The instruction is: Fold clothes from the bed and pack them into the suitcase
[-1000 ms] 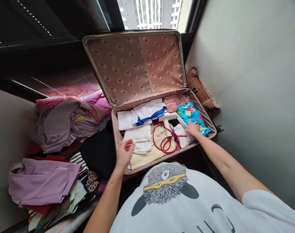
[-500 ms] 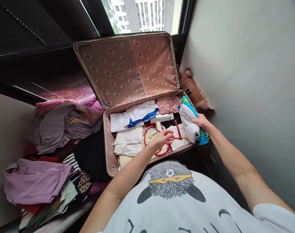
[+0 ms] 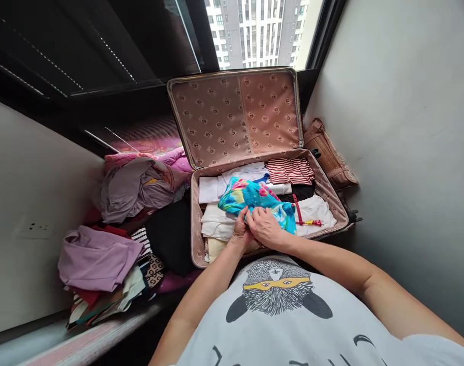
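Both hands meet over the front of an open suitcase (image 3: 195,229), gripping a bright blue garment (image 3: 250,195) with pink and yellow print. My left hand (image 3: 241,227) pinches its near edge. Beside it, my right hand (image 3: 265,226) has its fingers curled on the same cloth. Under and around the garment lie folded white clothes (image 3: 214,221). A red-and-white striped garment (image 3: 290,170) fills the far right corner. Near the right side, a red strap (image 3: 296,206) with a yellow end rests on white cloth (image 3: 317,211). The garment hides the middle of the case.
Left of the suitcase are a lilac garment (image 3: 100,256), a greyish heap of clothes (image 3: 127,190) and black cloth (image 3: 173,236). The raised lid (image 3: 232,117) leans by the window. A brown woven bag (image 3: 329,155) sits between case and right wall (image 3: 403,127).
The bundle in my right hand has moved left from the case's right edge to its middle, its blue print now uppermost. My left hand has taken hold of it too. The view has shifted left.
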`<state>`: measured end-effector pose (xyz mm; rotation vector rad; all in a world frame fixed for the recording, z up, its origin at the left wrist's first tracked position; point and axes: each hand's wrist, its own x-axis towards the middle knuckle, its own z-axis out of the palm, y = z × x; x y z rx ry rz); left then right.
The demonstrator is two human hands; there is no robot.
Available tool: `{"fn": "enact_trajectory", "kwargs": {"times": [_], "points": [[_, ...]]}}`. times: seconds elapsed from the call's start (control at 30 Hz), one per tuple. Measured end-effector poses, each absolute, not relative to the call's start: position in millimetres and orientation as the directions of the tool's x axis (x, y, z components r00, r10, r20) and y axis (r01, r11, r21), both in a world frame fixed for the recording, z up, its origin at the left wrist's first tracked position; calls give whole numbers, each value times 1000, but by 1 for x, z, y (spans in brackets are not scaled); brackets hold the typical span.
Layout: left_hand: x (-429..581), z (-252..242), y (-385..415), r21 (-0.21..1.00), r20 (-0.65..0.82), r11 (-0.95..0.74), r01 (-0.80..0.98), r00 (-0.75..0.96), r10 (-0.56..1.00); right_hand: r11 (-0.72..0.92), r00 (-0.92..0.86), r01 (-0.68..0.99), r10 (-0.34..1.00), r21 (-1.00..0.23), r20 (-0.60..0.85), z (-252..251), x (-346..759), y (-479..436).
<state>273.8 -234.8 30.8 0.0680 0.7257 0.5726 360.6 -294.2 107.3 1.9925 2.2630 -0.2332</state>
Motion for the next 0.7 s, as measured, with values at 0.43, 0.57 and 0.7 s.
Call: {"fn": "enact_trajectory", "kwargs": {"times": [0.43, 0.57, 0.7], "points": [[315, 19, -102, 346, -630, 702, -623, 400, 666, 315, -316, 945, 949, 88, -7, 74, 442, -140], [308, -42, -116, 333, -859, 786, -520, 176, 481, 174, -170, 985, 958, -3, -231, 0, 456, -137], [304, -73, -117, 375, -838, 790, -485, 186, 513, 163, -173, 984, 966, -66, -190, -39, 443, -133]]}}
